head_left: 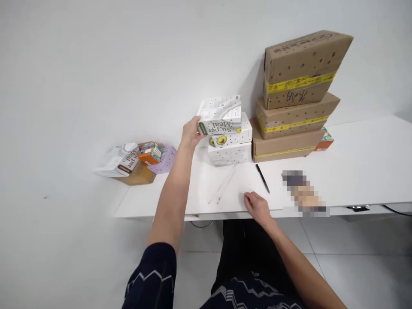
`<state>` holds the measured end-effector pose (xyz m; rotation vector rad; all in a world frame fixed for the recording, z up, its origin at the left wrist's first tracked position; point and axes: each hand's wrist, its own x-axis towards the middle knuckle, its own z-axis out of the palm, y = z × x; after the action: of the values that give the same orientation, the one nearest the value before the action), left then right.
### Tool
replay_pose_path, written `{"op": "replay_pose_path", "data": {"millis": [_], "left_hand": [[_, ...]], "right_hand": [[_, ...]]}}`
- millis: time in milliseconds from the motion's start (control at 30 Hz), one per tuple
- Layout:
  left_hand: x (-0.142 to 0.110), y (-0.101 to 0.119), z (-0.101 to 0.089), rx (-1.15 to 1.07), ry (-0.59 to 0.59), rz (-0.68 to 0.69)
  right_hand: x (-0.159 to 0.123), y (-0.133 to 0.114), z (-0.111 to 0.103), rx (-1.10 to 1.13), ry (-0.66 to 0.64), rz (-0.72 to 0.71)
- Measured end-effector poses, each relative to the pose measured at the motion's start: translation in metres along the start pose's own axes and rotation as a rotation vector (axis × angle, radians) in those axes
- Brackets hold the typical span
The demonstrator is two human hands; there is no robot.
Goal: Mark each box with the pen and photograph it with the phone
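My left hand [191, 134] grips the left end of a white "Super Meal" box [221, 115], which sits on top of a stack of two more white boxes [230, 145] at the back of the white table [354, 171]. My right hand [257, 208] rests palm down on the table's front edge with its fingers spread, holding nothing. A black pen [262, 178] lies on the table just beyond my right hand.
Three brown cardboard boxes with yellow tape [294, 103] are stacked right of the white boxes, the top one tilted. A small orange box [325, 141] peeks out behind them. At the left end lie a white bag [117, 159], an orange carton [150, 153] and a purple box [165, 159].
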<state>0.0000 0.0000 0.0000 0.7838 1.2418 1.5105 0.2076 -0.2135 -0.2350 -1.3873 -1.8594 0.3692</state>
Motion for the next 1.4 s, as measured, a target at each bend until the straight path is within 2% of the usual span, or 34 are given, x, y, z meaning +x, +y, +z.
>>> {"op": "replay_pose_path", "data": {"millis": [67, 133, 233, 300, 400, 500, 600, 733, 867, 967, 1100, 1267, 1333, 1400], "left_hand": [[-0.025, 0.006, -0.023, -0.064, -0.005, 0.061], [-0.060, 0.007, -0.052, -0.129, -0.022, 0.135], [-0.122, -0.013, -0.097, -0.147, -0.022, 0.246], [-0.160, -0.045, -0.121, -0.136, 0.055, 0.192], [-0.201, -0.110, -0.144, -0.092, 0.161, -0.046], [-0.221, -0.167, -0.150, 0.060, 0.190, -0.158], [-0.225, -0.193, -0.148, 0.257, 0.130, -0.133], [-0.220, -0.188, -0.154, 0.498, -0.038, 0.016], [-0.219, -0.184, -0.171, 0.639, -0.233, 0.010], [-0.224, -0.193, -0.174, 0.759, -0.209, -0.004], [-0.231, -0.193, -0.164, 0.798, -0.166, 0.057], [-0.239, -0.160, -0.147, 0.706, -0.218, 0.118], [-0.243, -0.142, -0.139, 0.662, -0.207, 0.145], [-0.246, -0.125, -0.131, 0.645, -0.179, 0.168]], "right_hand": [[0.000, 0.000, 0.000, 0.018, 0.008, 0.005], [-0.001, 0.000, 0.000, 0.042, 0.013, 0.013], [-0.002, 0.001, 0.000, 0.108, 0.026, 0.044], [-0.002, 0.001, -0.002, 0.191, 0.035, 0.088], [-0.002, 0.000, -0.008, 0.332, 0.038, 0.205], [-0.001, -0.001, -0.014, 0.427, -0.010, 0.306], [0.000, -0.002, -0.018, 0.448, -0.078, 0.318], [0.002, 0.001, -0.022, 0.405, -0.035, 0.279], [-0.002, 0.003, -0.025, 0.409, -0.053, 0.214], [-0.009, 0.000, -0.026, 0.421, -0.113, 0.174], [-0.019, -0.009, -0.029, 0.383, -0.152, 0.163], [-0.010, -0.027, -0.051, 0.436, -0.062, 0.141], [0.000, -0.038, -0.065, 0.424, 0.002, 0.120], [0.010, -0.049, -0.078, 0.382, 0.006, 0.106]]}}
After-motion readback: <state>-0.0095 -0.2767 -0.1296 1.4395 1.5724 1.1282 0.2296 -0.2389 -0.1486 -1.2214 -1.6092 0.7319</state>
